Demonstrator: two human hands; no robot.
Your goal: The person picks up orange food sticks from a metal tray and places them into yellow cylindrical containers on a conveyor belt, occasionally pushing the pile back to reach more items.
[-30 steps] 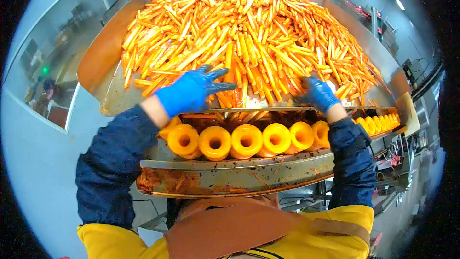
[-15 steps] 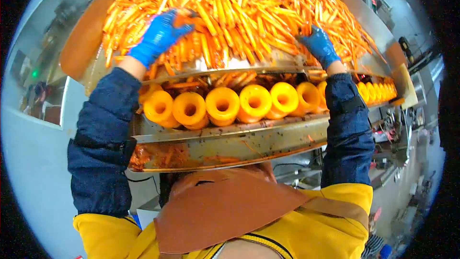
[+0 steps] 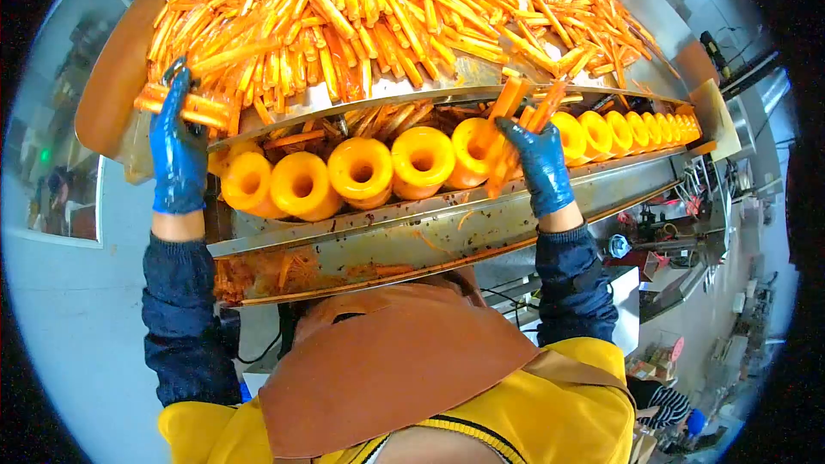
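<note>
My blue-gloved left hand (image 3: 179, 155) is raised at the left end of a steel trough, its fingers closed round a few glossy orange food sticks (image 3: 191, 109) lying crosswise. Over the row of yellow funnels (image 3: 361, 174), my blue-gloved right hand (image 3: 543, 167) grips a small bunch of the same sticks (image 3: 509, 103), which point up and down. Beyond both hands lies a large heap of oily orange sticks (image 3: 378, 13) on a metal tray (image 3: 430, 86). Part of one funnel is hidden behind the right hand's bunch.
Below the funnels runs a steel channel (image 3: 369, 249) with orange scraps at its left end. A brown apron (image 3: 387, 369) covers my front. Machinery stands at the right, and a person in a striped top (image 3: 669, 404) is at the lower right.
Both hands have come back from the heap, the left moving leftward and the right down over the funnels. Each now visibly holds sticks.
</note>
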